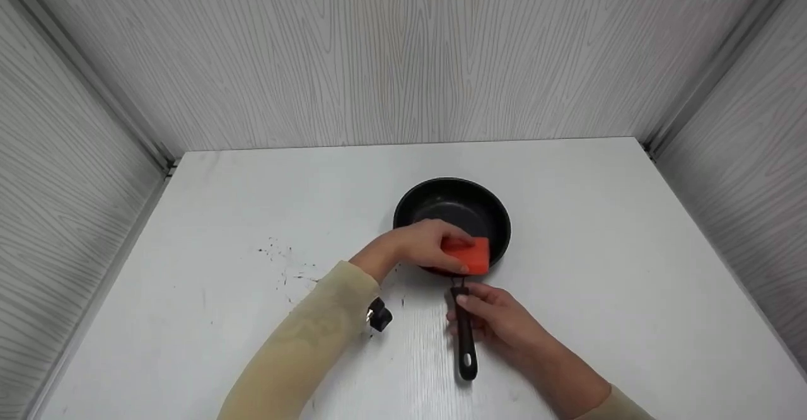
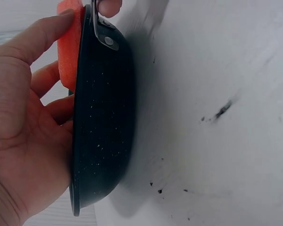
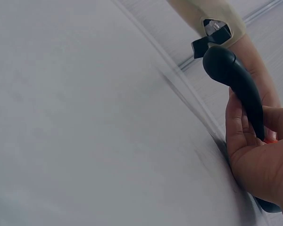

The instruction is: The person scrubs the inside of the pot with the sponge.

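Observation:
A black frying pan (image 1: 451, 196) stands on the white table with its handle (image 1: 467, 350) pointing toward me. My left hand (image 1: 429, 243) reaches over the pan's near rim and grips an orange-red sponge (image 1: 476, 256) between thumb and fingers. In the left wrist view the sponge (image 2: 70, 47) sits at the rim beside the handle's metal bracket, and the speckled outer wall of the pan (image 2: 106, 117) shows. My right hand (image 1: 501, 319) pinches the handle near the pan, its thumb on top. The right wrist view shows that hand (image 3: 259, 160) around the handle (image 3: 245, 89).
Dark crumbs and smudges (image 1: 287, 268) are scattered on the table (image 1: 252, 199) left of the pan. A small black device (image 1: 379, 315) is attached at my left sleeve. Pale wood-grain panels (image 1: 391, 54) rise behind and at both sides.

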`<action>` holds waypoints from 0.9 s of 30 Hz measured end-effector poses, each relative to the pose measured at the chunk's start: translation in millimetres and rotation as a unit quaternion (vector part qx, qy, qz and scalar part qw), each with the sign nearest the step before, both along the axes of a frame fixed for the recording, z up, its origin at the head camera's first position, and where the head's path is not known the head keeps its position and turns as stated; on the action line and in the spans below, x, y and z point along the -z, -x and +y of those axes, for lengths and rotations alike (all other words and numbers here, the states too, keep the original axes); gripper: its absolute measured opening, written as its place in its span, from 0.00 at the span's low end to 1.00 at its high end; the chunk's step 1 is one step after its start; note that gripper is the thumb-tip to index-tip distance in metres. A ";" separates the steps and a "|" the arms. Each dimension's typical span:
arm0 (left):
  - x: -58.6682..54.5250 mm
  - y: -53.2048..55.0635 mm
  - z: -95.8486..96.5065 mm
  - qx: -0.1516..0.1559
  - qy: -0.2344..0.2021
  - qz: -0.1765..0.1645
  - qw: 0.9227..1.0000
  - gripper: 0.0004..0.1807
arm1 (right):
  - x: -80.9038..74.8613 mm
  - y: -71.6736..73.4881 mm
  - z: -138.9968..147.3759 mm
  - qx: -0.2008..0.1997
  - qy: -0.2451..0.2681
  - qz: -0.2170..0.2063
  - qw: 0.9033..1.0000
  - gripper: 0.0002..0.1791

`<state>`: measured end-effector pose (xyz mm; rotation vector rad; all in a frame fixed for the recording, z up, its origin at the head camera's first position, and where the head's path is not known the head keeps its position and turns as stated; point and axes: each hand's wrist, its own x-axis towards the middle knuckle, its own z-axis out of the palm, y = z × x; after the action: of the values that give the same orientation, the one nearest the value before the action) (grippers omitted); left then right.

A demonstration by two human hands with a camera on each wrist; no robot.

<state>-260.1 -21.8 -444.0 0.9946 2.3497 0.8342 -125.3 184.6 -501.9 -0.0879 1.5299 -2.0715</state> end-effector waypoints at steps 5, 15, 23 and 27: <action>-0.2 -1.6 4.6 0.002 -0.015 0.003 1.000 0.35 | -1.4 -0.4 0.0 -0.004 0.000 0.002 1.000 0.21; 3.6 -4.1 14.9 -0.004 -0.044 0.020 0.999 0.35 | -0.4 -1.8 -3.5 -0.002 -0.001 -0.004 1.000 0.22; 8.0 -3.8 18.7 -0.012 -0.050 0.029 0.998 0.35 | -1.5 -2.7 -3.4 0.000 -0.002 -0.003 1.000 0.22; 9.0 -4.3 22.1 -0.024 -0.050 0.034 0.998 0.36 | -2.5 -2.4 -2.3 -0.002 -0.007 -0.004 1.000 0.23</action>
<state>-255.8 0.4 -453.1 1.0263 2.4182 0.9596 -122.9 182.3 -499.4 -0.0765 1.5379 -2.0546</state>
